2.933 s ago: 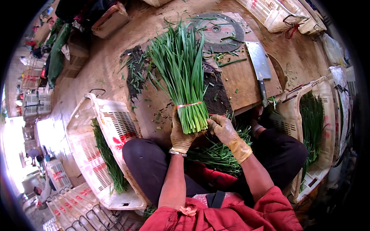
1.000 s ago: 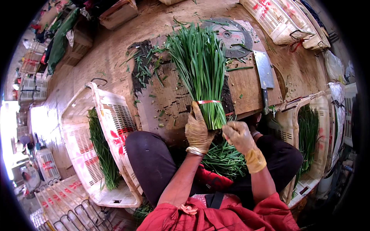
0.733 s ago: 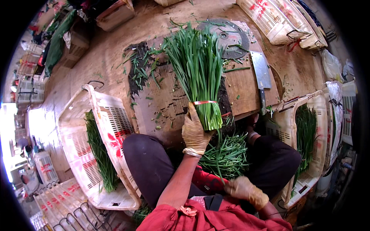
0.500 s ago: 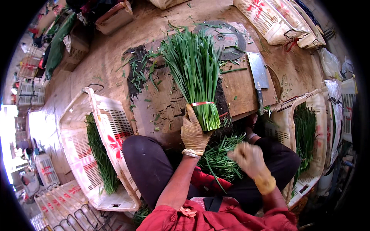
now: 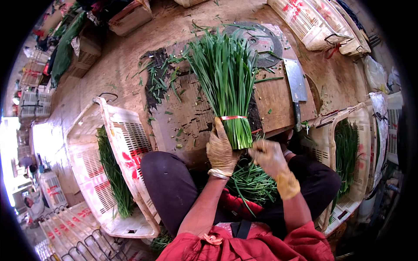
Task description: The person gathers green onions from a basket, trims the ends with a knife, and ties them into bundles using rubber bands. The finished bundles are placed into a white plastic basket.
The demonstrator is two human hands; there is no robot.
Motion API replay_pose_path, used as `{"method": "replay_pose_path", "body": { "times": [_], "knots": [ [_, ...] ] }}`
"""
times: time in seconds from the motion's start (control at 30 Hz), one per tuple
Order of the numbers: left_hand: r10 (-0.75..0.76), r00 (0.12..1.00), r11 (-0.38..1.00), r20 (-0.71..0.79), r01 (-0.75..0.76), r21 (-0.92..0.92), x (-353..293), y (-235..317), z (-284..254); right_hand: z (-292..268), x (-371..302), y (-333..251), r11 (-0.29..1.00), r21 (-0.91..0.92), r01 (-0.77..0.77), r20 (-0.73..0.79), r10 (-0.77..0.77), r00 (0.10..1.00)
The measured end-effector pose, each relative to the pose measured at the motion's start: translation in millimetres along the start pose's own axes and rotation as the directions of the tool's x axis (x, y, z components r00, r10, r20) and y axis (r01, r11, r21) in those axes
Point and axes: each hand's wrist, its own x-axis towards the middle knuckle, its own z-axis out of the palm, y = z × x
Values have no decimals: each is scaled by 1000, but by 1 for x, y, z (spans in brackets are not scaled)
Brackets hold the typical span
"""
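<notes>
A thick bunch of green garlic chives [image 5: 224, 82], bound near its cut ends with a red band [image 5: 234, 117], lies on a wooden board [image 5: 174, 130] in front of me. My left hand [image 5: 220, 150], in a yellowed glove, is closed around the lower left side of the bunch, its thumb pointing up by the band. Just right of the cut ends is my gloved right hand [image 5: 267, 158]. Its fingers look curled but are smeared by motion, so what they hold, if anything, is unclear. Loose green trimmings [image 5: 254, 185] lie in my lap below it.
A cleaver [image 5: 296, 85] lies on the board's right side, near a round grey disc [image 5: 265, 43]. White plastic crates with chives stand at my left [image 5: 126, 143] and right [image 5: 363, 152]. Another crate [image 5: 305, 21] is at the far right. Cut bits litter the board.
My right hand has moved up and left, closer to the cut ends. The left hand and the bunch have shifted very slightly to the right in the picture.
</notes>
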Motion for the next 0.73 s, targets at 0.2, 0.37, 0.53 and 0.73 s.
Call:
{"method": "replay_pose_path", "body": {
  "times": [0.2, 0.37, 0.53, 0.73],
  "knots": [
    [-31, 999, 998, 34, 33, -51, 3, 4, 3, -1, -91, 85, 640, -768, -7, 286, 353, 891],
    [7, 999, 999, -40, -9, -53, 2, -6, 1, -5, -43, 17, 906, -423, -8, -147, -60, 987],
    [25, 999, 999, -44, -26, -20, 4, 7, 5, 8, 36, -15, 961, -115, 253, -400, -278, 873],
    [42, 997, 999, -60, -43, -13, 3, 5, 7, -5, 48, -34, 952, -302, -43, -181, -13, 983]
  ]
}}
